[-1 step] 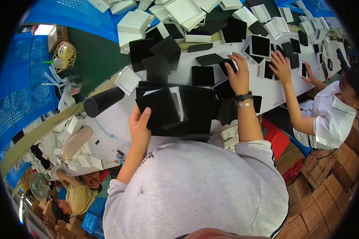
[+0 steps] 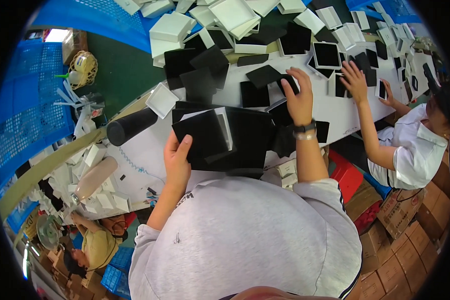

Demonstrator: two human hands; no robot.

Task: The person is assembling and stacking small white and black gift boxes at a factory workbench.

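My left hand (image 2: 177,157) is closed on the left edge of a white box tray (image 2: 225,129) with a black panel (image 2: 202,134) over it, thumb on top. Beneath lies a large black mat (image 2: 250,145). My right hand (image 2: 300,102), wearing a dark wristband, is farther over the table. Its thumb and fingers are around a small dark panel (image 2: 289,85), the grip partly hidden. Just left of that hand are a tilted black panel (image 2: 263,76) and a flat black square (image 2: 255,94).
White boxes (image 2: 172,27) pile up at the far edge. A black roll (image 2: 130,127) and an open white lid (image 2: 162,100) sit at left, near a beige cylinder (image 2: 97,177). At right a co-worker's hands (image 2: 355,85) reach over trays. Another person (image 2: 97,247) sits lower left.
The black panel left of my right hand has tipped, showing more of its face. My right hand has shifted very slightly; my left hand keeps its hold.
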